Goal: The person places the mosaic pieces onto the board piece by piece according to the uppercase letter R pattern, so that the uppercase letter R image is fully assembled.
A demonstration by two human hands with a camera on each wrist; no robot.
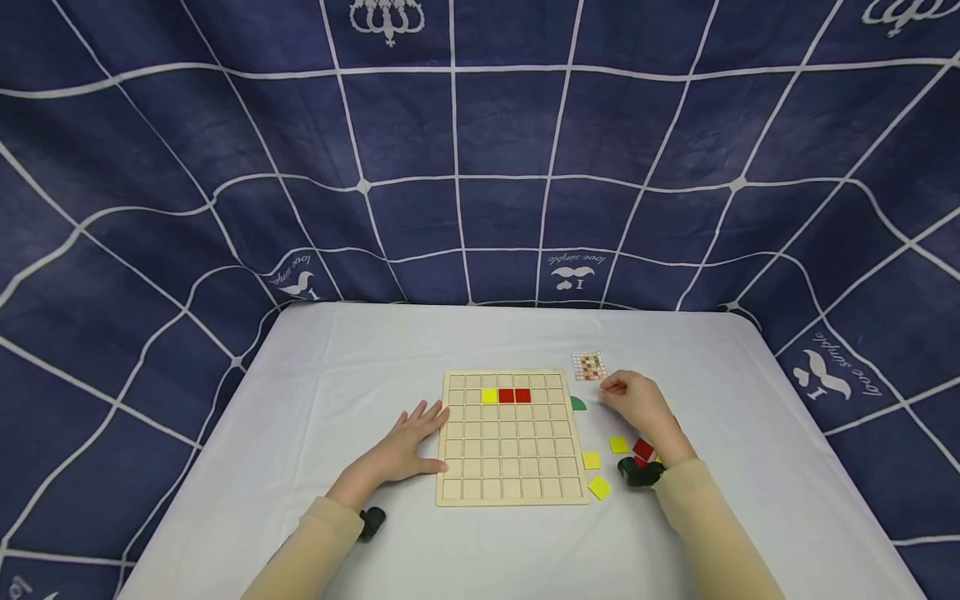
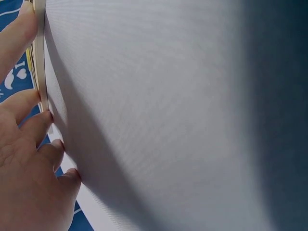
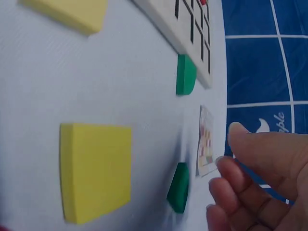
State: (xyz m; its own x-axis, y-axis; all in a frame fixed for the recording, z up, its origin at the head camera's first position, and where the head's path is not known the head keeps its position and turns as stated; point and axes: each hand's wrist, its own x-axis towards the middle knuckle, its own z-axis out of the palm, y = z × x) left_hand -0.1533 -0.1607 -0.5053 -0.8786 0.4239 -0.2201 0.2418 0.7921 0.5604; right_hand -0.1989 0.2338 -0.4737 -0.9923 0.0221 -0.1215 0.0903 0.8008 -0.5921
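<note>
A pale wooden grid board lies on the table with one yellow tile and two red tiles side by side in its second row from the top. Along the board's left edge rests my left hand, fingers spread and touching the rim. My right hand hovers right of the board beside a small printed pattern card. Its fingers are loosely bent, and the right wrist view shows nothing between thumb and fingertips. Near them lie a green piece and another green piece against the board.
Loose yellow tiles lie right of the board, with a red tile partly hidden beneath the right wrist. A white cloth covers the table. Blue grid-patterned curtain hangs around its back and sides.
</note>
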